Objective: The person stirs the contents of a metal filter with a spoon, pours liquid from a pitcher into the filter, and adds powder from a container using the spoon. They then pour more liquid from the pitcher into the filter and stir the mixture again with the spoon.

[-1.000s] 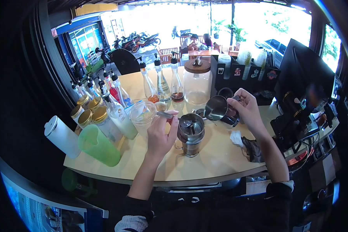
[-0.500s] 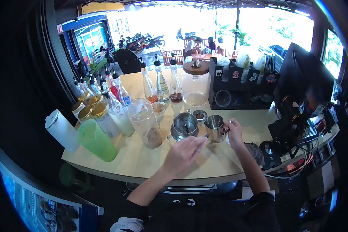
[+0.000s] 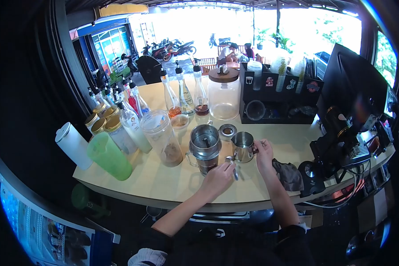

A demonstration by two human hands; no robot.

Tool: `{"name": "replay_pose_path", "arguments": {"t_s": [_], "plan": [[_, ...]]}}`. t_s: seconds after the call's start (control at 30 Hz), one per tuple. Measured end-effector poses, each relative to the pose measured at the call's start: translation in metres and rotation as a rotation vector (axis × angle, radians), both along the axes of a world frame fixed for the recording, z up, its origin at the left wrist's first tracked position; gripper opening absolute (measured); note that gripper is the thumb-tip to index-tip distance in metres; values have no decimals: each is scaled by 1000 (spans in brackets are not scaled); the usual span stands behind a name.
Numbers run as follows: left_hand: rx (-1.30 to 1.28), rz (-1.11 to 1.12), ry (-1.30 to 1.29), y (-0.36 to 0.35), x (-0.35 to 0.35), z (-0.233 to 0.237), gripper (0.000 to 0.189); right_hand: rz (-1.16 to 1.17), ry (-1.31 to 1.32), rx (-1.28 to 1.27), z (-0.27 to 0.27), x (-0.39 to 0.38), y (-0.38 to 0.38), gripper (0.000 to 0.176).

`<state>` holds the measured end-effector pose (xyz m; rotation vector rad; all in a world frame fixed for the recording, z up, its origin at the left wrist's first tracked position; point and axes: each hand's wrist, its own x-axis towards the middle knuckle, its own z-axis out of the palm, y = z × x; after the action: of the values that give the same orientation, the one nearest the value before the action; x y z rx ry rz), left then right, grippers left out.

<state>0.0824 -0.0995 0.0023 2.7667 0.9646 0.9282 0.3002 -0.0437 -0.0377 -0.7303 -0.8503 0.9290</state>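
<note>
My right hand [image 3: 264,153] has its fingers closed on the handle of a steel pitcher [image 3: 243,146], which stands upright on the counter. Just left of the pitcher, my left hand [image 3: 221,177] is closed on a small metal spoon [image 3: 235,173] near the counter surface. Behind my left hand is a metal drip filter [image 3: 205,138], seated on a glass mug [image 3: 207,164] with dark contents. A small round metal piece [image 3: 228,131] lies between the filter and the pitcher, a little behind them.
A clear shaker [image 3: 162,139], a green jug [image 3: 111,157] and several bottles [image 3: 200,95] stand left. Behind are a lidded jar [image 3: 224,97] and a black cup organizer [image 3: 279,102]. A dark cloth [image 3: 288,175] lies right. Two people sit outside.
My left hand has moved down and slightly right, uncovering the mug under the filter, and the spoon now shows beside the pitcher. My right hand keeps its grip on the pitcher's handle.
</note>
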Motion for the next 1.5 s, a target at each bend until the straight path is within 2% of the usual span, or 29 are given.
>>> {"name": "replay_pose_path", "arguments": {"t_s": [0.07,0.43,0.5,0.53,0.6,0.67,0.73,0.77,0.83,1.03,1.33,1.5], "plan": [[-10,6,-1,3,5,-5,28,-88,-71,-17,-7,-3,1,20],[-190,84,25,2,15,-5,19,-114,-233,-89,-7,-4,-9,20],[-127,-108,-217,-6,0,9,19,-102,-242,-117,-6,-5,-11,18],[-132,-104,-214,-11,-8,21,19,-96,-256,-92,-4,-7,-12,18],[76,-66,-497,-14,-28,45,24,-87,-266,-75,-5,-10,-12,19],[115,44,-706,-2,-43,58,40,-87,-280,-51,-8,-11,-10,19],[82,233,-668,6,-52,84,58,-82,-274,-51,-8,-12,-10,19],[81,239,-669,14,-54,84,58,-83,-268,-47,-8,-12,-10,19],[-21,197,-647,29,-56,79,77,-83,-261,-52,-9,-12,-9,18],[-256,224,-526,36,-56,88,79,-62,-266,-73,-7,-11,-12,17],[-143,181,-563,42,-62,107,76,-54,-272,-59,0,-12,-18,18],[-180,163,-540,38,-63,107,75,-39,-263,-56,0,-12,-18,18]]}}
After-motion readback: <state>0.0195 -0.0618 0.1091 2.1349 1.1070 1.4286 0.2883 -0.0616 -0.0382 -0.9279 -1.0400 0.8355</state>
